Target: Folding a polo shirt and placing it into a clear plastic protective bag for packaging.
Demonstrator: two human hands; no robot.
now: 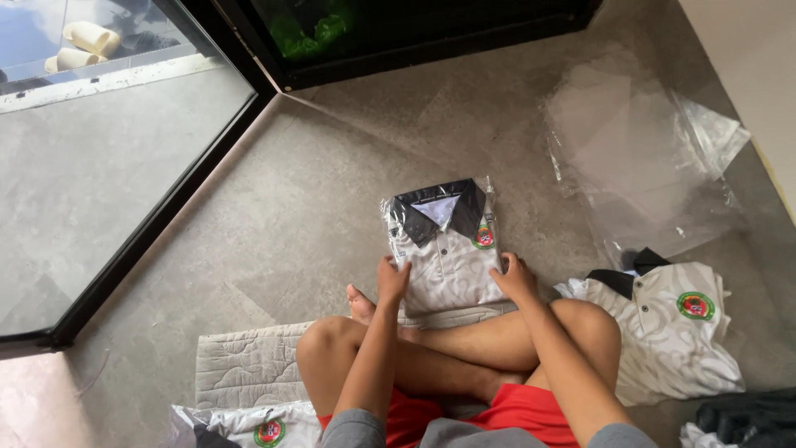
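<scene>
On the grey stone floor (274, 207), well inside its edges, the left hand (392, 280) and right hand (516, 278) each pinch a bottom corner of the folded white dark-collared polo shirt in clear plastic (445, 245).

Folded white dark-collared bagged shirt (448, 249) flat on floor.

Clear plastic bags (643, 158) — loose shirt (676, 328) — quilted mat (249, 365).

Bagged shirt (448, 249): white, dark collar, red-green badge. Shorts (522, 411) red. Floor (290, 199) grey.
</scene>
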